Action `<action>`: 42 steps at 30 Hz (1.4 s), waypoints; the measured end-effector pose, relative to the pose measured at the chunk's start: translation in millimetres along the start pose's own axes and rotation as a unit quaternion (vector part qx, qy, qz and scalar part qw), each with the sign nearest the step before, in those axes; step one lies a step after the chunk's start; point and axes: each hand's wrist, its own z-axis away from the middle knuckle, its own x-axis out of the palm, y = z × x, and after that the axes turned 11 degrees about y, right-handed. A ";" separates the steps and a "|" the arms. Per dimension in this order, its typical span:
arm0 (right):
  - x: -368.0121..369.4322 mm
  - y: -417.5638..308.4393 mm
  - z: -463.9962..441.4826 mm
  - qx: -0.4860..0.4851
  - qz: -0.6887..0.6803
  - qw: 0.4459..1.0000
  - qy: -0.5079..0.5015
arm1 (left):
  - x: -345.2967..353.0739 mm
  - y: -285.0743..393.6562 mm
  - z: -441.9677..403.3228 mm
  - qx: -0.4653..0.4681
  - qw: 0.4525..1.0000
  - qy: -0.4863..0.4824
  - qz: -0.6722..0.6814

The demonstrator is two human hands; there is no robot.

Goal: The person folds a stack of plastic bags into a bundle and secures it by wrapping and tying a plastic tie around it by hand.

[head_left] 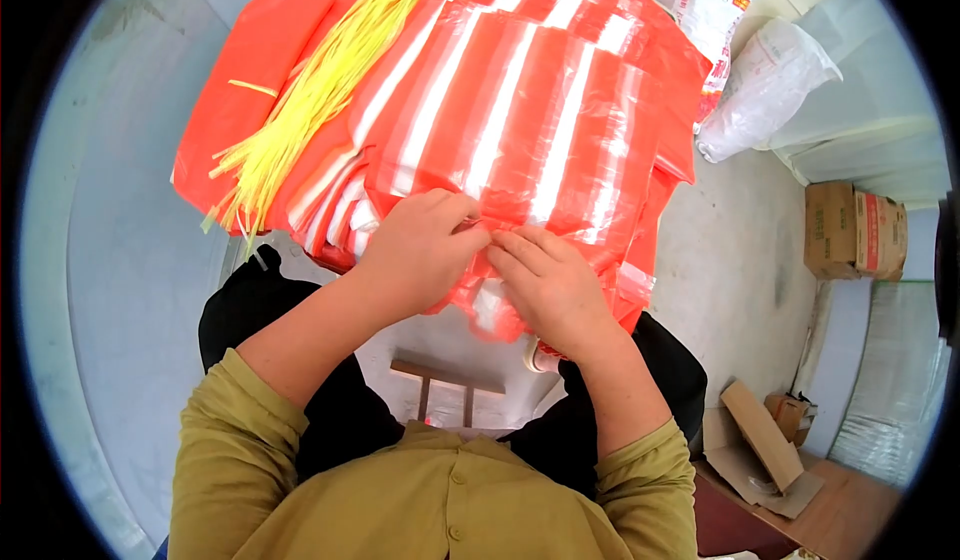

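A stack of red-and-white striped plastic bags [505, 110] lies in front of me, its near edge bunched and hanging toward my lap. My left hand [425, 252] is closed, fingers curled in a pinch on the near edge of the top bag. Close beside it, my right hand [550, 285] grips the same crumpled edge, fingertips almost meeting those of the left. What lies between the fingertips is partly hidden. Left of the stack, a bundle of yellow strips [325, 85] rests on plain red plastic [250, 85].
White printed sacks [715, 10] and a whitish plastic bag [770, 85] stand at the back right. A cardboard box [855, 230] sits on the floor by the right wall. Flattened cardboard [760, 440] lies at lower right. A wooden frame [445, 378] shows between my knees.
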 end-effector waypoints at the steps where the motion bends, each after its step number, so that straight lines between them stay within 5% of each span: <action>1: 0.7 0.4 0.3 -0.006 0.005 1.000 0.002 | -6.0 2.2 -0.2 0.017 1.000 -0.005 -0.009; 11: -3.2 -4.1 -0.8 0.019 0.007 1.000 -0.006 | -7.2 -3.2 6.5 0.075 0.990 -0.043 -0.110; 32: -2.3 -1.1 9.7 0.056 0.076 0.995 0.025 | -19.4 -0.2 -2.4 0.062 0.994 -0.008 -0.095; 35: -16.0 -5.3 3.0 0.093 0.034 0.995 -0.017 | -32.6 -0.1 -5.8 0.014 0.997 -0.066 -0.040; 38: -41.7 -9.3 -10.9 0.254 -0.081 0.953 -0.142 | -56.0 -0.1 -10.6 -0.042 0.994 -0.090 0.045; 42: -50.7 10.5 -13.9 0.302 -0.190 0.924 -0.138 | -77.7 -7.1 -6.9 -0.236 0.955 -0.130 0.120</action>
